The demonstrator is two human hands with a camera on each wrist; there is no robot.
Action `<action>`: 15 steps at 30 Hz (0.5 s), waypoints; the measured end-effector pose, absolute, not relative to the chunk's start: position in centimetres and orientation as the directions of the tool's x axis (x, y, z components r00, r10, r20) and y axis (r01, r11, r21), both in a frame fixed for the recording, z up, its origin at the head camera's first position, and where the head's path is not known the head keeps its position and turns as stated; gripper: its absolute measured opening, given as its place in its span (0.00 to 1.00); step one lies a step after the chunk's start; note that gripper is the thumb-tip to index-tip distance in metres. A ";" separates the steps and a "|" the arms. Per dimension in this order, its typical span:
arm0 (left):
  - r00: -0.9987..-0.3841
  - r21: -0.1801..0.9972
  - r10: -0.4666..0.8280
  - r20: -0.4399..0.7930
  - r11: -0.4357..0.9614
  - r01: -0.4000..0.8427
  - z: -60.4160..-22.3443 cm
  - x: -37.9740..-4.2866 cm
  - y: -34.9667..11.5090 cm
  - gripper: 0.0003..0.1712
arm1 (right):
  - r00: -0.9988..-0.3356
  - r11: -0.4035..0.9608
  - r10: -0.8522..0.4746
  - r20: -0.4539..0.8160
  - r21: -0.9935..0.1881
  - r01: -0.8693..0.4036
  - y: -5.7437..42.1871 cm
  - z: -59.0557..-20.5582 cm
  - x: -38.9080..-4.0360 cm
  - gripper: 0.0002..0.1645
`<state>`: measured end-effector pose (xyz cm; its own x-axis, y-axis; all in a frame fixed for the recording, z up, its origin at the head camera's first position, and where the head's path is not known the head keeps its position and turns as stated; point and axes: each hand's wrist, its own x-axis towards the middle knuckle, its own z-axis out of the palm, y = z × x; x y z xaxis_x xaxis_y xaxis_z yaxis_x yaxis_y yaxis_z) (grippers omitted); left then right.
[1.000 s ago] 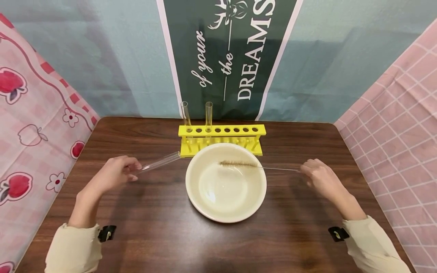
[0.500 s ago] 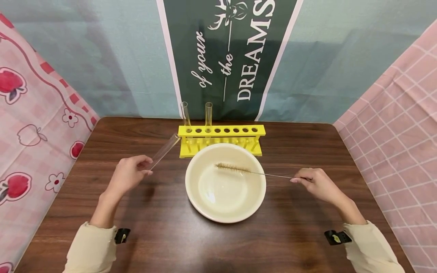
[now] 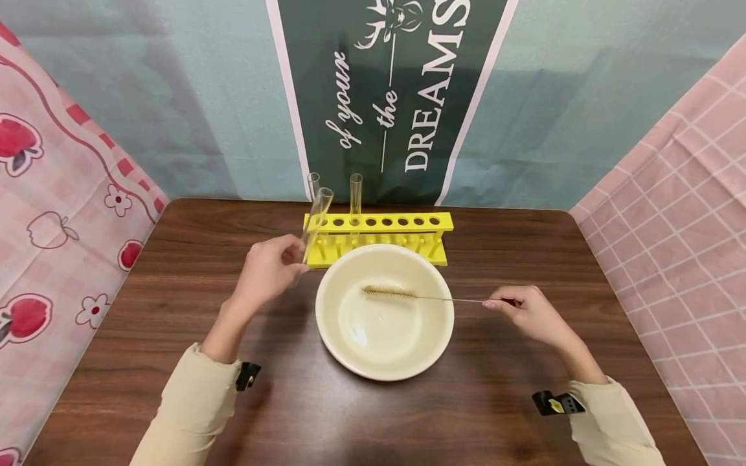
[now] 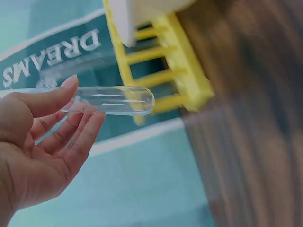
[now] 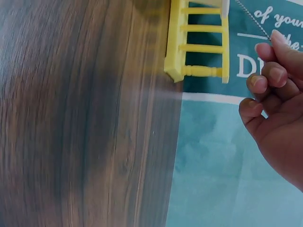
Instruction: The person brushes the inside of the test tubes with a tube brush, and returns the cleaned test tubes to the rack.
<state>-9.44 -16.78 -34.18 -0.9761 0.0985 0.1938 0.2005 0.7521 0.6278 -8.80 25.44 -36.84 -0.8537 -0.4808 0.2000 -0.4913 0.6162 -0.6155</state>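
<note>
My left hand [image 3: 271, 266] pinches a clear glass test tube [image 4: 120, 100] between thumb and fingers. In the head view the tube tilts with its mouth up, in front of the left end of a yellow test tube rack [image 3: 408, 222]. My right hand [image 3: 533, 314] pinches the twisted wire handle of a test tube brush [image 3: 389, 292]. The brush's tan bristles hang over the cream bowl [image 3: 326, 323]; whether they touch it I cannot tell. In the right wrist view only the wire [image 5: 255, 20] shows, leading from the fingertips.
Two more test tubes stand in the rack, one at its left end [image 3: 313, 184] and another test tube [image 3: 356, 194] a little to the right. The bowl sits just before the rack on the brown wooden table [image 3: 373, 421]. Cloth-covered walls border the table behind and at both sides.
My left hand has moved right and away from me to the rack, tipping the test tube more upright. My right hand has shifted slightly left, so the brush sits further left over the bowl.
</note>
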 end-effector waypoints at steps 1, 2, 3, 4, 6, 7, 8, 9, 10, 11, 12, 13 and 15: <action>-0.975 0.628 0.102 0.197 0.750 0.206 -33.8 -9.7 -16.2 0.13 | -0.855 0.613 -0.481 0.196 -0.622 -0.487 25.5 -37.2 -8.9 0.11; -0.972 0.626 0.110 0.206 0.749 0.217 -33.5 -10.0 -15.6 0.12 | -0.856 0.611 -0.481 0.191 -0.627 -0.484 25.5 -37.6 -9.0 0.10; -0.971 0.624 0.116 0.209 0.749 0.224 -33.0 -10.2 -15.0 0.12 | -0.855 0.609 -0.484 0.185 -0.631 -0.481 25.5 -37.9 -9.0 0.10; -0.969 0.621 0.122 0.215 0.748 0.232 -32.7 -10.4 -14.4 0.11 | -0.855 0.605 -0.484 0.184 -0.636 -0.479 25.3 -37.9 -9.0 0.09; -0.965 0.624 0.130 0.227 0.742 0.247 -32.1 -10.9 -13.3 0.11 | -0.855 0.597 -0.486 0.182 -0.645 -0.477 25.1 -38.0 -8.9 0.09; -0.963 0.625 0.134 0.233 0.738 0.254 -31.9 -11.1 -12.7 0.10 | -0.853 0.592 -0.489 0.183 -0.649 -0.479 24.9 -38.1 -8.8 0.09; -0.961 0.625 0.139 0.239 0.736 0.261 -31.8 -11.3 -12.3 0.10 | -0.852 0.588 -0.492 0.181 -0.653 -0.478 24.8 -38.2 -8.7 0.09; -0.960 0.628 0.141 0.241 0.732 0.265 -31.7 -11.6 -11.8 0.10 | -0.851 0.584 -0.494 0.177 -0.657 -0.476 24.7 -38.2 -8.6 0.09; -0.959 0.629 0.143 0.243 0.729 0.268 -31.6 -11.8 -11.4 0.10 | -0.850 0.581 -0.497 0.174 -0.661 -0.475 24.6 -38.3 -8.6 0.09; -0.958 0.631 0.148 0.246 0.726 0.274 -31.6 -12.1 -11.0 0.10 | -0.850 0.580 -0.500 0.167 -0.664 -0.472 24.6 -38.3 -8.5 0.09; -0.957 0.632 0.153 0.246 0.724 0.278 -31.5 -12.3 -10.6 0.10 | -0.847 0.578 -0.506 0.159 -0.667 -0.471 24.5 -38.3 -8.5 0.09; -0.956 0.634 0.157 0.246 0.721 0.281 -31.5 -12.6 -10.3 0.10 | -0.846 0.575 -0.511 0.151 -0.672 -0.467 24.4 -38.3 -8.4 0.09; -0.954 0.637 0.167 0.249 0.713 0.291 -31.6 -13.2 -9.6 0.09 | -0.841 0.572 -0.523 0.135 -0.676 -0.464 24.4 -38.3 -8.4 0.09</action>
